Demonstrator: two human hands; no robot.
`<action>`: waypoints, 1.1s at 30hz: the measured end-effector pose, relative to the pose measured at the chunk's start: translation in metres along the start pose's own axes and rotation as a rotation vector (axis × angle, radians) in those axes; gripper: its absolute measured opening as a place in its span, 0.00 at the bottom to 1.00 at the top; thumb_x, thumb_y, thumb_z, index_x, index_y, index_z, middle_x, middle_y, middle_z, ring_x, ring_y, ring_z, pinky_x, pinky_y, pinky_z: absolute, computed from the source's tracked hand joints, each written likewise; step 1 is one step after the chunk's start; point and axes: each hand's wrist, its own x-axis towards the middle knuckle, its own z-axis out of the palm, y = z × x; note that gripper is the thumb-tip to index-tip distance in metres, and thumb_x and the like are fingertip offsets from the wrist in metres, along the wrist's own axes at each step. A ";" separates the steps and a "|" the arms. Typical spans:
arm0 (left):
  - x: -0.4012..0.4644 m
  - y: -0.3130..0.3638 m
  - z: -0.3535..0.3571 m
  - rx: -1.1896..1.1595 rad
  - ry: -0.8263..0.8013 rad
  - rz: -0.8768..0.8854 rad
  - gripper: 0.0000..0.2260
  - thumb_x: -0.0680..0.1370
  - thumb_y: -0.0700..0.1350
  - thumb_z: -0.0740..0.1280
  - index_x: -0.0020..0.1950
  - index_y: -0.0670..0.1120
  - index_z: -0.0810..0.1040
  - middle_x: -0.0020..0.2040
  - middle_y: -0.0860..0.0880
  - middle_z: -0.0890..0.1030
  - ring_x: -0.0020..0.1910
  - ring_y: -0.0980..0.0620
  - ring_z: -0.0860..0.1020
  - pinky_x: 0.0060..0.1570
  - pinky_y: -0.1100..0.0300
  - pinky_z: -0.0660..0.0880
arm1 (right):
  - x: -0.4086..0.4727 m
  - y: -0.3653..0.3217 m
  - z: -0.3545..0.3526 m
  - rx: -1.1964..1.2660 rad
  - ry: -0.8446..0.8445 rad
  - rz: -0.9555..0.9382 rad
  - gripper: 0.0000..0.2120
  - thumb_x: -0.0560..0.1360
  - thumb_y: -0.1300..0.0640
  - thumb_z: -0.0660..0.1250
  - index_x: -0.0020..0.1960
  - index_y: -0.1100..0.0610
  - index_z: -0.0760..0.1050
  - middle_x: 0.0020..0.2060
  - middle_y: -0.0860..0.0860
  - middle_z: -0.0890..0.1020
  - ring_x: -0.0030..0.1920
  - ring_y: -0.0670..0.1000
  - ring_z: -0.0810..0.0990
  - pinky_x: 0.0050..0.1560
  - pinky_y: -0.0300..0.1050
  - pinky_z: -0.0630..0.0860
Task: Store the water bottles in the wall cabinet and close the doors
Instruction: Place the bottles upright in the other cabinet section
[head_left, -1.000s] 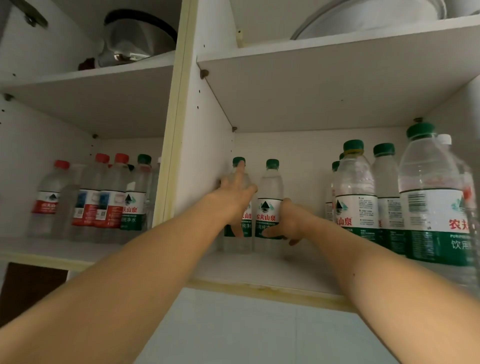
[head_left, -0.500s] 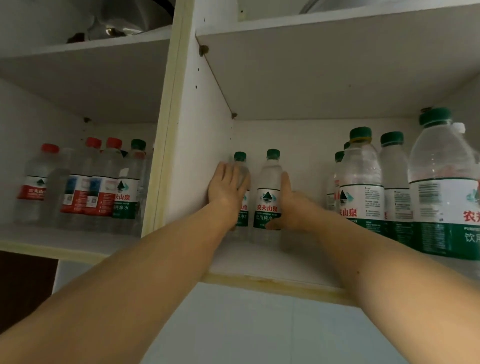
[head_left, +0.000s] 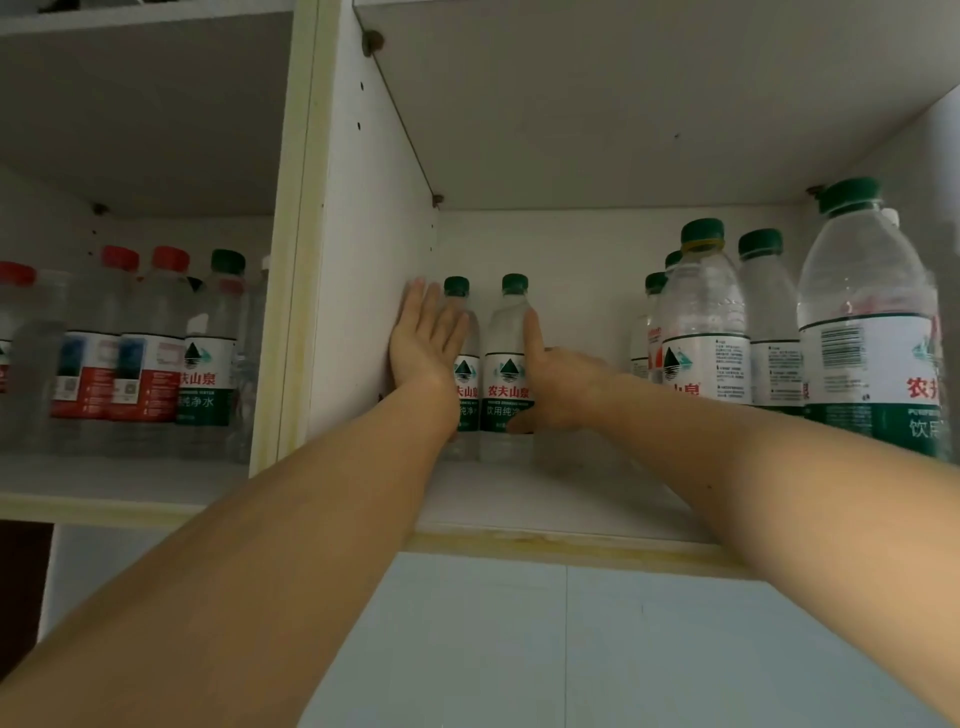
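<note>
With both arms reaching into the cabinet's right bay, left hand (head_left: 427, 340) lies flat, fingers straight, on the corner green-cap bottle (head_left: 464, 364) against the divider panel (head_left: 366, 291). Right hand (head_left: 558, 387) cups the neighbouring bottle (head_left: 508, 374), thumb up, index finger curled across its label. Bare shelf (head_left: 582, 452) separates these from the right-side bottle cluster (head_left: 727, 332).

White cabinet shelf (head_left: 561, 506), green-capped water bottles (head_left: 508, 364) upright on it
</note>
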 end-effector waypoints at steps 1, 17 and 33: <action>0.000 0.000 0.000 0.000 -0.001 -0.002 0.59 0.71 0.77 0.61 0.80 0.41 0.31 0.81 0.41 0.34 0.79 0.34 0.34 0.73 0.31 0.32 | 0.001 -0.001 0.002 -0.022 0.011 -0.001 0.68 0.70 0.38 0.77 0.78 0.58 0.23 0.66 0.61 0.77 0.61 0.60 0.79 0.59 0.57 0.78; -0.007 -0.012 -0.006 -0.301 0.145 0.065 0.55 0.72 0.71 0.67 0.82 0.41 0.41 0.83 0.40 0.49 0.81 0.38 0.48 0.76 0.35 0.38 | -0.019 -0.004 -0.008 0.051 0.139 0.062 0.49 0.72 0.42 0.76 0.80 0.55 0.49 0.66 0.59 0.71 0.65 0.63 0.73 0.59 0.62 0.74; -0.058 -0.021 -0.085 -1.549 0.418 0.447 0.32 0.77 0.60 0.70 0.76 0.48 0.66 0.69 0.49 0.73 0.61 0.55 0.72 0.60 0.56 0.73 | -0.195 0.023 -0.104 0.054 0.681 -0.102 0.14 0.79 0.56 0.65 0.63 0.59 0.76 0.58 0.53 0.77 0.58 0.53 0.76 0.46 0.46 0.76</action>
